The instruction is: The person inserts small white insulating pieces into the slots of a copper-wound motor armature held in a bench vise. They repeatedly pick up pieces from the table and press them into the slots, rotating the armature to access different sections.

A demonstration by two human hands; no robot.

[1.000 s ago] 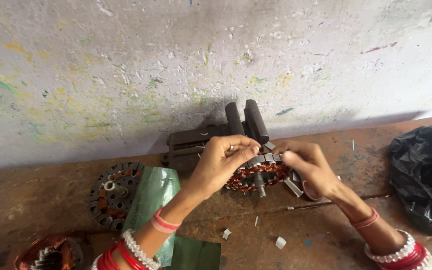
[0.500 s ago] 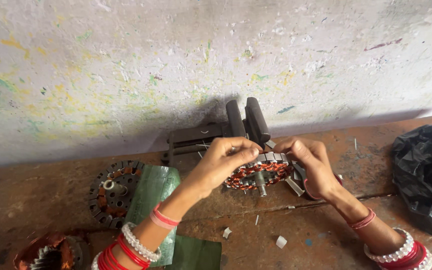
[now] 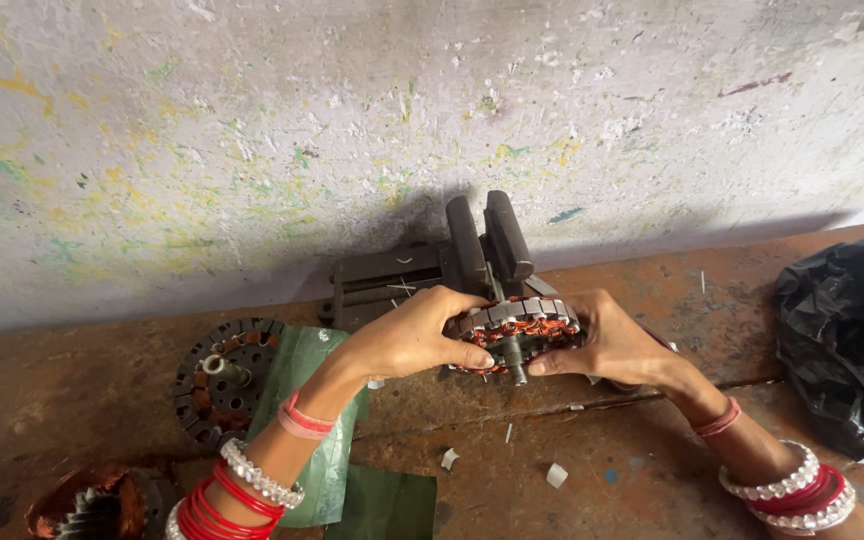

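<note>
Copper-wound stator (image 3: pixel 517 338), round with grey steel laminations, is gripped from both sides: the left hand (image 3: pixel 414 338) and the right hand (image 3: pixel 617 345) each close their fingers on its rim, just above the rusty brown workbench (image 3: pixel 642 440). Behind it stands a dark metal jig (image 3: pixel 452 260) against the paint-speckled wall (image 3: pixel 352 130). Green insulation sheets (image 3: pixel 317 420) lie flat near a bare stator core (image 3: pixel 220 378). A crumpled black plastic bag (image 3: pixel 847 335) sits at the right.
</note>
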